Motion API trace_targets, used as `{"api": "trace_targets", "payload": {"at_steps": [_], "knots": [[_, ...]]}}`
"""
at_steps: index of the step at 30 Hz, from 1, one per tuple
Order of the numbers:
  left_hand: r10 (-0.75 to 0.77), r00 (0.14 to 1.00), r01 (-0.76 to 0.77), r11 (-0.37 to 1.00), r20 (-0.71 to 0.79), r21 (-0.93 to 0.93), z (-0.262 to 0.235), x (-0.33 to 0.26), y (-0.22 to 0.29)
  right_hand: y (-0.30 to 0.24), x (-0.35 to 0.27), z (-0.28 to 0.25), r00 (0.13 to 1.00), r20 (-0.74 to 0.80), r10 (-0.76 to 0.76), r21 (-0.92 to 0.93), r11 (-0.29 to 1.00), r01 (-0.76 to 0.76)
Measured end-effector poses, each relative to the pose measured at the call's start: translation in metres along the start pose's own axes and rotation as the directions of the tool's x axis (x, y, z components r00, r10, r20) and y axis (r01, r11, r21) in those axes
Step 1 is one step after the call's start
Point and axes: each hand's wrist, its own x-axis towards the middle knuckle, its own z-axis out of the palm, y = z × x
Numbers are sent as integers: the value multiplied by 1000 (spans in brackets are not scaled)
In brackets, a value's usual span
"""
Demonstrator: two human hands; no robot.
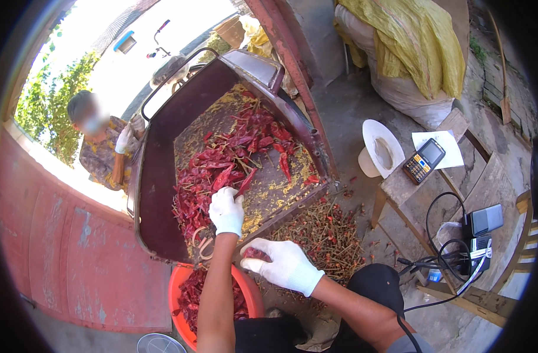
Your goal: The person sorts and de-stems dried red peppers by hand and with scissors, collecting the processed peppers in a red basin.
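My left hand (pixel 226 213), in a white glove, reaches over the near edge of a dark red metal cart bed (pixel 153 203). Its fingers are closed on a dried red chili pepper (pixel 245 182) at the front of the chili pile (pixel 225 157). My right hand (pixel 288 269), gloved too, is curled around dried red chili (pixel 256 254) in front of the bed; how many pieces it holds is hidden. Below my left forearm stands an orange-red tub (pixel 252 289) with more dried chilies (pixel 192 294) in it.
Chili stems (pixel 325 238) cover the ground below the cart. Across the cart is a co-worker (pixel 107 141) with gloved hands raised. At right, a wooden bench (pixel 398 183) bears a handheld device (pixel 424 161), paper and cabled boxes (pixel 484 220); a white hat (pixel 379 147) is beside it.
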Motion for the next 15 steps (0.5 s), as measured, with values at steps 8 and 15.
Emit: {"api": "trace_targets", "payload": {"at_steps": [8,15], "knots": [[-299,679,732,342,671,-589,-119,-42,62,16,-5,-4,834,-351,-426,-533,823,196],[-142,666,723,362,732,-588,-167,-70,65,7,-10,0,893,-253,-372,-502,840,208]]}}
